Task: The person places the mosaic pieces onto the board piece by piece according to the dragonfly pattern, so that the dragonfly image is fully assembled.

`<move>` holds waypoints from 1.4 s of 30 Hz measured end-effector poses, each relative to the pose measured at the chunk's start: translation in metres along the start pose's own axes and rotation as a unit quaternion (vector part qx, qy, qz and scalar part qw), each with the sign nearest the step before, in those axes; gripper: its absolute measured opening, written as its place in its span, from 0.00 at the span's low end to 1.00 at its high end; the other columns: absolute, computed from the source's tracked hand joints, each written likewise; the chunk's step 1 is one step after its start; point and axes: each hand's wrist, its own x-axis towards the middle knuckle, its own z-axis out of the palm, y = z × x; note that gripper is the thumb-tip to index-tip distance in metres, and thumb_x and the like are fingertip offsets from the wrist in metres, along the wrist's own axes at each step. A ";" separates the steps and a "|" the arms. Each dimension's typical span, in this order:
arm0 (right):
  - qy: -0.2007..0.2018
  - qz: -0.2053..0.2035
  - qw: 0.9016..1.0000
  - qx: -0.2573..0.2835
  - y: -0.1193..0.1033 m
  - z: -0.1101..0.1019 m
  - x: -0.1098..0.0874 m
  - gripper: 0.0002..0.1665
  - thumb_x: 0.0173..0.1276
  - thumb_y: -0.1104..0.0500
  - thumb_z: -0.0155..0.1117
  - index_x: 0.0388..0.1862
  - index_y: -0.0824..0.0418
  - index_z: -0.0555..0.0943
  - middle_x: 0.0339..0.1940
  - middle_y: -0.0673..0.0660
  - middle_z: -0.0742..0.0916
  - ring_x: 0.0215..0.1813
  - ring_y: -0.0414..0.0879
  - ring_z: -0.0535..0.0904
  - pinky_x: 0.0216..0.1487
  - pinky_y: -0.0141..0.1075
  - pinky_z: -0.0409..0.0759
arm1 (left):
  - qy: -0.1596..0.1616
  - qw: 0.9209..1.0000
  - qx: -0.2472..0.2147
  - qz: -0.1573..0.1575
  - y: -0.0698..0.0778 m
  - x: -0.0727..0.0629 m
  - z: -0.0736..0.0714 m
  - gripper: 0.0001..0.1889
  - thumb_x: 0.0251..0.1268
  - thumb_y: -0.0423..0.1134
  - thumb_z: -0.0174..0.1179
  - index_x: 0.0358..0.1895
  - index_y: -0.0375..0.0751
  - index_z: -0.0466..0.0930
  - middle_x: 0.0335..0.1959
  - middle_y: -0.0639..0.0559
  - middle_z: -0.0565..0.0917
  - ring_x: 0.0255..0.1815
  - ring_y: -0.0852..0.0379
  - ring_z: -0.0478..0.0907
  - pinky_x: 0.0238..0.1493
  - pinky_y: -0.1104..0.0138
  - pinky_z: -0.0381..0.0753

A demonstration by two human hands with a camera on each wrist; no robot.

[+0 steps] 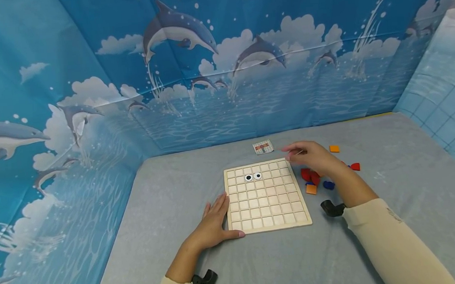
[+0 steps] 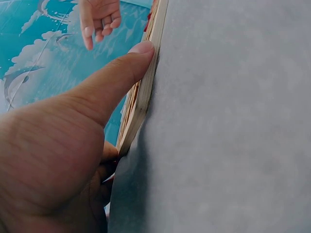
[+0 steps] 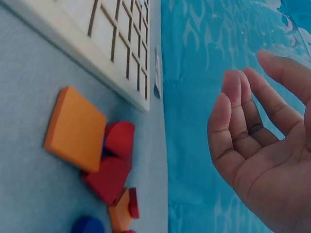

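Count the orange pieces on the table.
2 show in the head view: one orange piece beyond the right hand, one orange square right of the board. The hand may hide more.

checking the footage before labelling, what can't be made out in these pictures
- Small card, head view: its print is too small to read.
- Coloured pieces, head view: the right hand covers some.
- Wooden grid board, left wrist view: only its edge shows, beside the left hand's thumb.
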 end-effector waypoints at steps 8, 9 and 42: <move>-0.004 0.017 1.000 -0.012 0.013 -0.006 -0.007 0.27 0.77 0.52 0.60 0.71 0.59 0.74 0.60 0.65 0.80 0.58 0.59 0.76 0.51 0.46 0.80 | 0.001 1.000 0.001 0.006 -0.001 0.001 0.000 0.63 0.54 0.66 0.71 0.82 0.38 0.43 0.85 0.47 0.43 0.86 0.50 0.40 0.83 0.43 0.34; -0.004 0.020 1.000 -0.017 0.015 -0.007 -0.007 0.27 0.77 0.52 0.60 0.71 0.59 0.74 0.60 0.64 0.80 0.57 0.58 0.77 0.50 0.45 0.80 | 0.002 1.000 0.000 0.008 -0.001 0.001 0.000 0.62 0.54 0.66 0.71 0.82 0.38 0.43 0.85 0.47 0.43 0.86 0.49 0.40 0.83 0.43 0.34; -0.007 0.065 0.992 -0.111 0.053 -0.008 -0.017 0.21 0.73 0.56 0.63 0.62 0.62 0.80 0.53 0.61 0.84 0.52 0.50 0.80 0.50 0.38 0.82 | -0.002 1.000 -0.001 0.004 0.000 0.000 -0.001 0.63 0.54 0.67 0.69 0.82 0.39 0.43 0.85 0.47 0.43 0.86 0.51 0.40 0.83 0.44 0.34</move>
